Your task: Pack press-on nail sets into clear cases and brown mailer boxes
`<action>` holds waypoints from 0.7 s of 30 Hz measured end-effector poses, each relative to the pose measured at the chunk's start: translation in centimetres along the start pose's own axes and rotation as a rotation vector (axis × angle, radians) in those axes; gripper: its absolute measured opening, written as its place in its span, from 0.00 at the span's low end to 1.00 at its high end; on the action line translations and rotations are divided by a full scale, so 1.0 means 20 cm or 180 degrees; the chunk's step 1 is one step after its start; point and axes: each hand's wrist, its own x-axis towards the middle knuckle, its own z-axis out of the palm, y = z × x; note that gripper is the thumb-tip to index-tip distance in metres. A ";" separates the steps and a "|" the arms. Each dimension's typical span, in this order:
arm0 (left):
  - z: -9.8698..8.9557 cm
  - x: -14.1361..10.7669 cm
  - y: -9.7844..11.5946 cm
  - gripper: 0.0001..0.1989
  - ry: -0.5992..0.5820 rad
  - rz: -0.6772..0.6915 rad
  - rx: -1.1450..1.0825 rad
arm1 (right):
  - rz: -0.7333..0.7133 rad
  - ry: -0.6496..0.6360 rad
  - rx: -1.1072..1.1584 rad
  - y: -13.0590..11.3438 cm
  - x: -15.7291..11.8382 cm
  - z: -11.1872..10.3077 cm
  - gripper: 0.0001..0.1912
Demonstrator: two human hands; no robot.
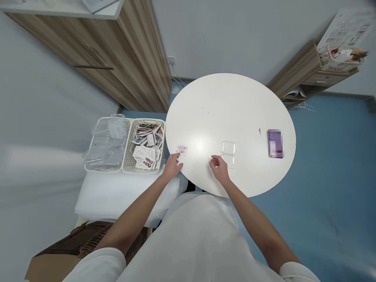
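At the near left edge of the round white table point(202, 102), my left hand point(172, 167) rests with its thumb apart from its fingers. Its fingertips meet the lower edge of a small card with pink and red glossy pieces that look like press-on nails point(182, 147). My right hand point(220, 169) is just above the table, fingers curled in and thumb close to them; whatever may be between them is too small to make out. Beside it lies an opened, hinged clear plastic case point(228, 147), its lower half partly behind the hand.
Left of the table stand a basket point(127, 164) of printed cards and a basket point(88, 166) of clear plastic cases. A purple box point(275, 144), partly pixelated, lies at the table's right. A wooden cabinet point(141, 58) stands behind left, a cardboard box point(53, 266) below left.
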 end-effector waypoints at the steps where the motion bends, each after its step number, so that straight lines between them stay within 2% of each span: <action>1: -0.04 0.04 -0.01 0.25 -0.0029 0.0023 0.0097 | -0.0015 -0.0179 -0.0157 -0.02 0.04 0.06 0.16; 5: -0.12 0.20 -0.03 0.31 -0.0174 0.0013 0.0456 | -0.0069 -0.0630 -0.0891 -0.10 0.17 0.28 0.21; 8: -0.12 0.27 -0.03 0.37 -0.0334 -0.0080 0.0610 | -0.0025 -0.0854 -0.1437 -0.14 0.25 0.40 0.27; 11: -0.10 0.29 -0.05 0.36 -0.0349 -0.0090 0.0527 | 0.0050 -0.0868 -0.1873 -0.15 0.30 0.49 0.30; 15: -0.08 0.27 -0.07 0.31 -0.0373 0.0008 0.0296 | 0.0111 -0.0749 -0.2239 -0.16 0.32 0.55 0.30; 21: -0.08 0.27 -0.06 0.30 -0.0383 -0.0096 0.0207 | 0.0142 -0.0731 -0.2390 -0.17 0.33 0.56 0.27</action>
